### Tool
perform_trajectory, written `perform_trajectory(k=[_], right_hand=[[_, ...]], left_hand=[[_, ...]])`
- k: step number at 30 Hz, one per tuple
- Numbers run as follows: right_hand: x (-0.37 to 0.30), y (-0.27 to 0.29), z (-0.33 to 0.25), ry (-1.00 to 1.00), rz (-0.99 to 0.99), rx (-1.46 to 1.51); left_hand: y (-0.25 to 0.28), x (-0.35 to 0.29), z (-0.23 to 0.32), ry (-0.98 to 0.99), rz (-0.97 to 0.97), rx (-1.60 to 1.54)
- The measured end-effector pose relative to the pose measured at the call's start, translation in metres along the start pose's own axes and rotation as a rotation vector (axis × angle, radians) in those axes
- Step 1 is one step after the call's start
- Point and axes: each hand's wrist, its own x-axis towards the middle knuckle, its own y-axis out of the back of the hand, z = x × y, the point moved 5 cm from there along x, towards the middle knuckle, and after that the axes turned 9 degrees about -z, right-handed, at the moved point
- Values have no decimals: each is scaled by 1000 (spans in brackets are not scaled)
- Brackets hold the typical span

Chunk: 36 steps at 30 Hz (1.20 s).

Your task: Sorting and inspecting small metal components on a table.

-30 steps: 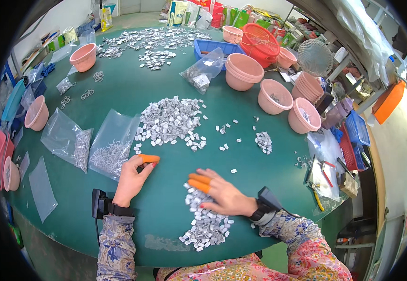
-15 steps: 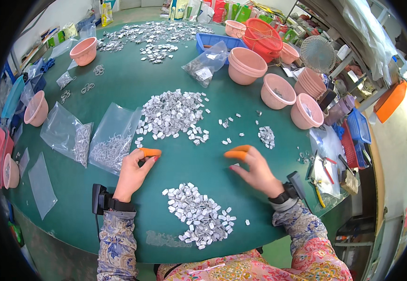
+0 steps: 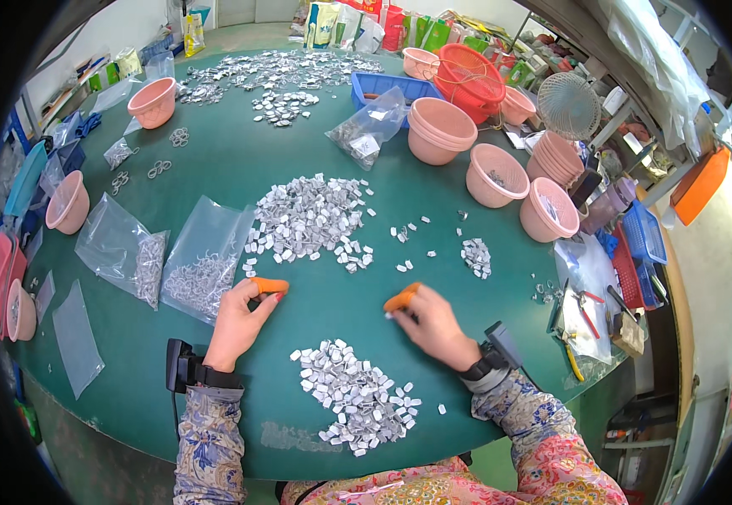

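Observation:
My left hand [image 3: 244, 316] hovers just below the large far pile of small white-and-silver tags [image 3: 307, 217]. Its thumb and orange-covered index finger are pinched together, and whatever lies between them is hidden. My right hand [image 3: 435, 324] is closed too, with orange covers on its fingers. A small pale tag [image 3: 389, 315] peeks out at its fingertips. Between my forearms, nearer to me, lies a second pile of the same tags [image 3: 358, 400]. A clear bag of small metal rings or hooks [image 3: 202, 282] rests beside my left hand.
A small tag heap [image 3: 476, 257] and scattered pieces lie right of centre. Pink bowls [image 3: 496, 177] and a blue tray [image 3: 395, 87] line the far right. Pliers [image 3: 589, 311] lie at the right edge. Another filled clear bag [image 3: 149, 265] is at left.
My right hand has moved left, toward my left hand, and its fingers have drawn closer together. The left hand stays nearly in place. The whole view has shifted slightly.

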Motion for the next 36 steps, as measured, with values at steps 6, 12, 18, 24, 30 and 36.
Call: perform_trajectory(k=[6, 12, 18, 24, 30, 36], right_hand=[[3, -7, -54, 289, -252, 316], [21, 37, 22, 48, 168, -233], [-2, 22, 8, 140, 6, -69], [23, 13, 10, 87, 203, -222], [0, -14, -51, 301, -234, 163], [25, 45, 38, -15, 245, -204]], left_hand=[[2, -1, 0, 3, 15, 4], [1, -1, 2, -3, 15, -6], [1, -2, -1, 3, 19, 11], [0, 1, 3, -18, 0, 2], [2, -2, 0, 7, 13, 28], [1, 0, 4, -24, 19, -20]])
